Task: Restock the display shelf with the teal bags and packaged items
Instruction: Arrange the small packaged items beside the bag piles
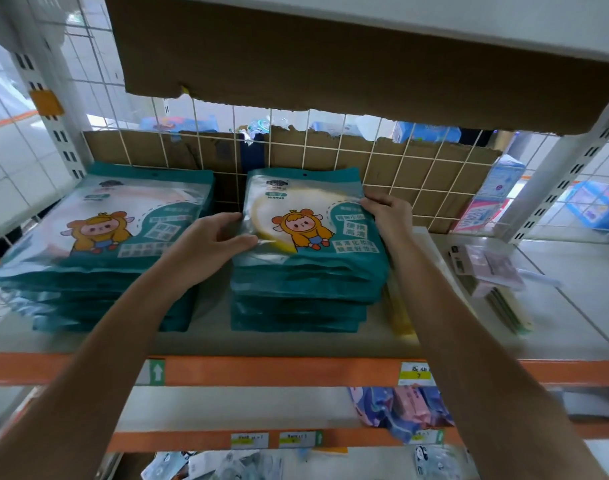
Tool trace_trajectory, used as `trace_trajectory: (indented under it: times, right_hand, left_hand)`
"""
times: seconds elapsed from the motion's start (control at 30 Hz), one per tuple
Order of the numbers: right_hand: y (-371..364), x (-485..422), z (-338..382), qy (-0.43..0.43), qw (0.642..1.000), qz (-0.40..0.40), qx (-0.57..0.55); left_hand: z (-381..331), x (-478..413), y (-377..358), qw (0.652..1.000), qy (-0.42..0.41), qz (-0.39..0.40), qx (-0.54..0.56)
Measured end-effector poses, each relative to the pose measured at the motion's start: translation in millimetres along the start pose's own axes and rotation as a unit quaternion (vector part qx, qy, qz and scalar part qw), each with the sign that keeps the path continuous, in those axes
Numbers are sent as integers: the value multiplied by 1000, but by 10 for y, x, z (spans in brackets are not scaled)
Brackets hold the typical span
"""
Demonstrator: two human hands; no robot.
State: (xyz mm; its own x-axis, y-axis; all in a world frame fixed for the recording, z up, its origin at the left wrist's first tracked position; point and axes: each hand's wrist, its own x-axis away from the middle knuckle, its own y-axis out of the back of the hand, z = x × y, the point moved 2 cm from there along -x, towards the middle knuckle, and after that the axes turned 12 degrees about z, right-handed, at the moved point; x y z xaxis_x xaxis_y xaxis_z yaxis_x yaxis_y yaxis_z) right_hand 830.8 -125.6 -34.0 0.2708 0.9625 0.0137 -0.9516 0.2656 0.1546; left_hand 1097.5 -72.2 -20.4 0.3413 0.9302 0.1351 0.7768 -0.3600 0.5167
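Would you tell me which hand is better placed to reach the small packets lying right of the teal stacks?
Probably the right hand: it grips the top teal bag at its right edge, nearest the small packets. The left hand, on the left edge, would have to cross.

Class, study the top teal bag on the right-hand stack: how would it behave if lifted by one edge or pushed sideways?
The top teal bag looks glossy, so it would probably slide off the right stack. Its rippled edges suggest thin, floppy film, though the round item inside probably stiffens the middle. The left hand and right hand grip opposite sides.
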Motion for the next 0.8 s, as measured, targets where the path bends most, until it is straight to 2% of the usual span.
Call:
trace_trajectory:
  times: [0.1,0.27,0.43,0.47,0.53,0.63,0.7,0.8]
  right_hand:
    - [4,18,11,-9,1000,-3,1]
    - [2,47,32,-15,1000,2,11]
    - [50,119,19,-20,999,-4,-26]
    - [76,138,17,-16,999,0,-29]
    - [157,177,26,10,1000,-1,-1]
    - [345,266,17,53,991,5,121]
    - [518,317,-29,73,977,12,199]
    - [818,362,-147,84,949,-2,302]
  left_hand:
    - [-17,-16,-3,1000,-16,-11,-13]
    - [0,-55,-63,990,-23,13,137]
    - [-74,-63,-76,981,-51,-15,186]
    - [-98,-78,-64,985,-60,-25,159]
    - [-153,-137,-20,996,-75,-38,26]
    - [-333,-216,-5,970,-129,-57,-199]
    - [-478,-266,-40,948,-157,-64,-271]
    - [-728,-291,-232,923,-209,-47,-319]
